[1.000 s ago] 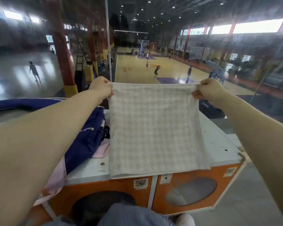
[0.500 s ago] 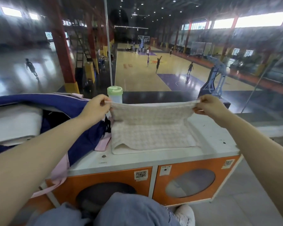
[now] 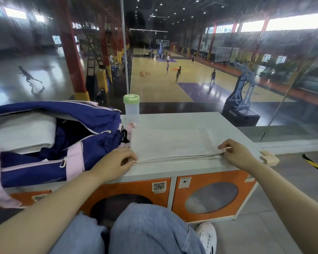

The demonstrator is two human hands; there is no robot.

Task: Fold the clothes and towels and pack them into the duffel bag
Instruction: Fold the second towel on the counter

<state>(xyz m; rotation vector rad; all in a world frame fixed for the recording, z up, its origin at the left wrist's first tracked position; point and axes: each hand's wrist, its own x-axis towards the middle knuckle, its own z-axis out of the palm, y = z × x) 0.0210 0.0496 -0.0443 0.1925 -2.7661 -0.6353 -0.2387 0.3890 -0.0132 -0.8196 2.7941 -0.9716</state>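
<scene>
A pale houndstooth towel (image 3: pixel 174 143) lies flat and folded over on the white cabinet top (image 3: pixel 233 125), its doubled edges toward me. My left hand (image 3: pixel 117 160) pinches the towel's near left corner. At the near right corner my right hand (image 3: pixel 235 153) pinches the edges the same way. The blue and pink duffel bag (image 3: pixel 44 153) sits open at the left, touching the towel's left side, with a folded white towel (image 3: pixel 20 132) inside it.
A clear bottle with a green lid (image 3: pixel 131 105) stands at the back of the cabinet top behind the towel. The orange cabinet front (image 3: pixel 209 195) faces my knees. A glass wall rises behind, with a basketball court below. A pale block (image 3: pixel 269 158) sits at the right corner.
The towel was held up by its top corners a second ago. Both hands brought those corners down and toward me, folding it in half flat on the cabinet top.
</scene>
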